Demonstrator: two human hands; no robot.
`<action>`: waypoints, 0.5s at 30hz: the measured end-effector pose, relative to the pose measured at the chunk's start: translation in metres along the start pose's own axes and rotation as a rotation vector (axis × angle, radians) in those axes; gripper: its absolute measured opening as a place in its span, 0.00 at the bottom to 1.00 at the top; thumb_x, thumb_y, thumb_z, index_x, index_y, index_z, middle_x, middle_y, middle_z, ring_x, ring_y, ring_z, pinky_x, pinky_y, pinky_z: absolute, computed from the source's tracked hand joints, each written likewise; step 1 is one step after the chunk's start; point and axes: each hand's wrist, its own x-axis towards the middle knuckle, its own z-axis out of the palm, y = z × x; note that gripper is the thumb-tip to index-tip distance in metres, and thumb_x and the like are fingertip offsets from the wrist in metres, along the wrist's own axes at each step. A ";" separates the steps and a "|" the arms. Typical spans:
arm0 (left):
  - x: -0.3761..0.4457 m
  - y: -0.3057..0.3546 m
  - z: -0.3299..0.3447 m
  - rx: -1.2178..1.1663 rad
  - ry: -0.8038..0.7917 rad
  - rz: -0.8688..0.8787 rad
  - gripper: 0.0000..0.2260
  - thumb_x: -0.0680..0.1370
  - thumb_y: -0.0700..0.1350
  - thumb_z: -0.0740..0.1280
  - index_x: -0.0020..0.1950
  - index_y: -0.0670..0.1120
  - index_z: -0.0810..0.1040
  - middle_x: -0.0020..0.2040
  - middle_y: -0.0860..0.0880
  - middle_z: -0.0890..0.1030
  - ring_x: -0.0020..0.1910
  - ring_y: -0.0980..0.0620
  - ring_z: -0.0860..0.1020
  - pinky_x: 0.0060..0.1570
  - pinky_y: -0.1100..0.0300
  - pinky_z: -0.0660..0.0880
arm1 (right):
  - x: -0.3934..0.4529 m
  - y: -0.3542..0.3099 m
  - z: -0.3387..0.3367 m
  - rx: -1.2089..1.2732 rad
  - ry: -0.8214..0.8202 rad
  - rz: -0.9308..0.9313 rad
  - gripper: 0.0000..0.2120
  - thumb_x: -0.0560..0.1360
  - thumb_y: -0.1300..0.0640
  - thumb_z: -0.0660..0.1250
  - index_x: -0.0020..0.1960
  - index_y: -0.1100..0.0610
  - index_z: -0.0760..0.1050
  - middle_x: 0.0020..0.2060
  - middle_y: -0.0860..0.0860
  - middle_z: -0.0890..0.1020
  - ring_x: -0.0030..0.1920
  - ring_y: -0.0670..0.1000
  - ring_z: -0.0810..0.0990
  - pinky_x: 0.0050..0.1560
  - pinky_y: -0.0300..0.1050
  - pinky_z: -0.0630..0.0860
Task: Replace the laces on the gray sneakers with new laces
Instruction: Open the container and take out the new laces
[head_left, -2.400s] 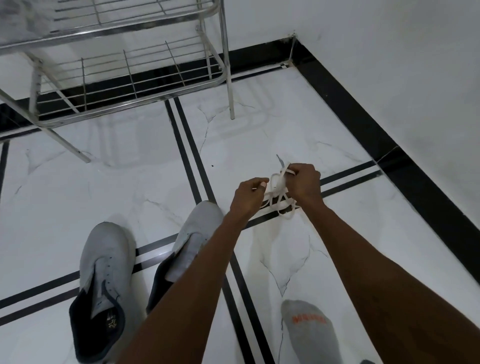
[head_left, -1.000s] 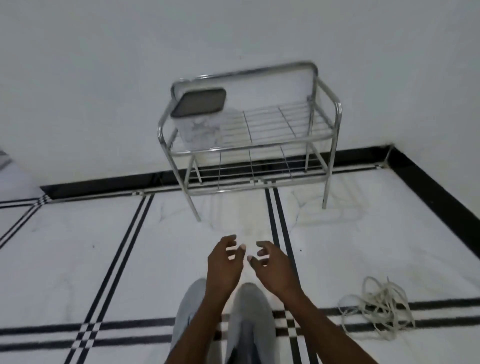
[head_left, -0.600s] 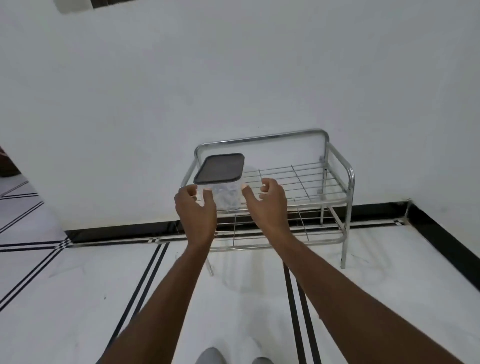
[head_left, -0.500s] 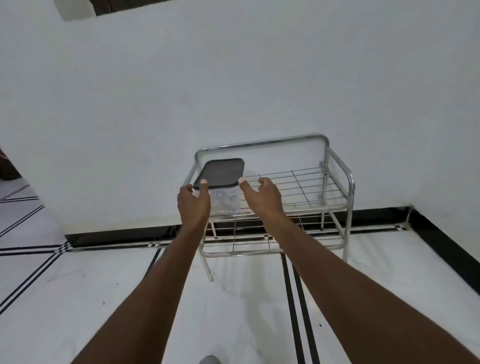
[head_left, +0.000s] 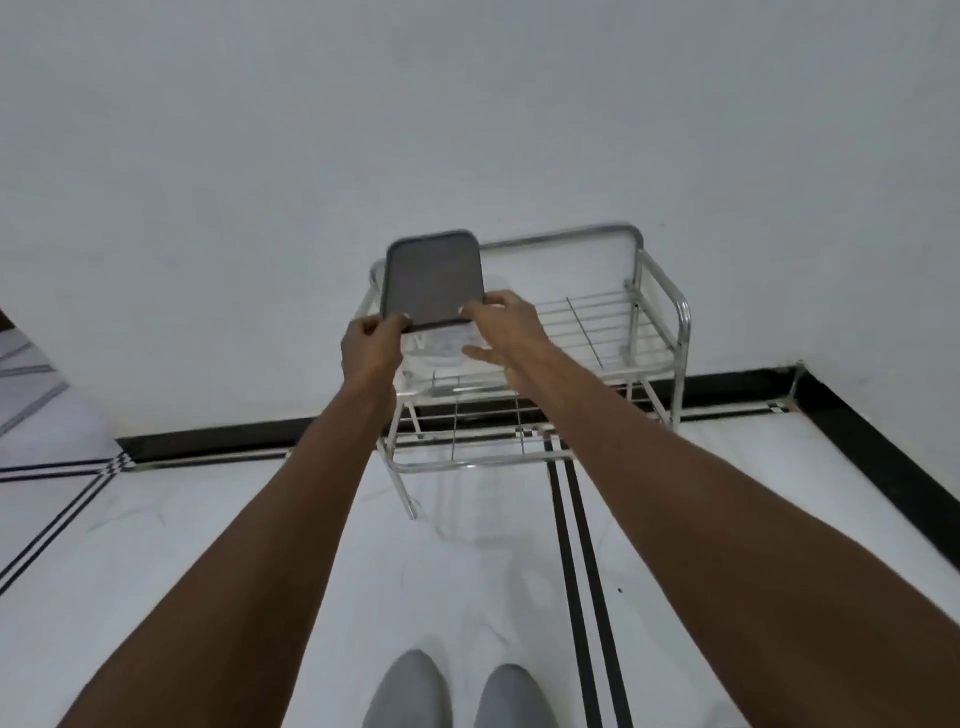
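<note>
Both hands grasp a clear container (head_left: 441, 358) at its dark lid (head_left: 434, 280): left hand (head_left: 371, 348), right hand (head_left: 506, 327), above the metal rack (head_left: 660, 312). The gray sneakers (head_left: 460, 696) sit on the floor below.

Bare forearms (head_left: 291, 530), no sleeves

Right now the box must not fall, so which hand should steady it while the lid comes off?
Probably right: the right hand already wraps the clear box, while the left hand pinches the dark lid.

Dark gray lid (head_left: 434, 280), clear box (head_left: 441, 358), chrome rack (head_left: 660, 312), gray sneakers (head_left: 457, 696); white marble floor (head_left: 156, 545) w/ black stripes.
</note>
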 end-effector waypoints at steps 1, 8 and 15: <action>-0.013 0.003 0.003 -0.012 -0.021 0.020 0.17 0.73 0.49 0.73 0.59 0.46 0.77 0.52 0.46 0.82 0.48 0.51 0.79 0.55 0.52 0.78 | -0.010 -0.005 -0.008 -0.015 0.024 -0.018 0.18 0.75 0.58 0.72 0.64 0.58 0.74 0.49 0.49 0.76 0.49 0.48 0.77 0.50 0.52 0.84; -0.149 -0.028 0.034 -0.109 -0.185 -0.030 0.16 0.76 0.44 0.69 0.64 0.49 0.77 0.54 0.49 0.84 0.52 0.52 0.82 0.49 0.57 0.78 | -0.102 0.029 -0.096 -0.260 0.264 -0.046 0.14 0.79 0.47 0.67 0.56 0.57 0.71 0.46 0.50 0.77 0.44 0.49 0.78 0.42 0.49 0.85; -0.254 -0.121 0.035 -0.050 -0.267 -0.131 0.18 0.77 0.39 0.69 0.66 0.50 0.73 0.59 0.49 0.78 0.45 0.61 0.80 0.36 0.74 0.73 | -0.186 0.125 -0.178 -0.280 0.307 0.030 0.10 0.80 0.52 0.66 0.60 0.53 0.75 0.54 0.49 0.80 0.53 0.50 0.82 0.45 0.52 0.85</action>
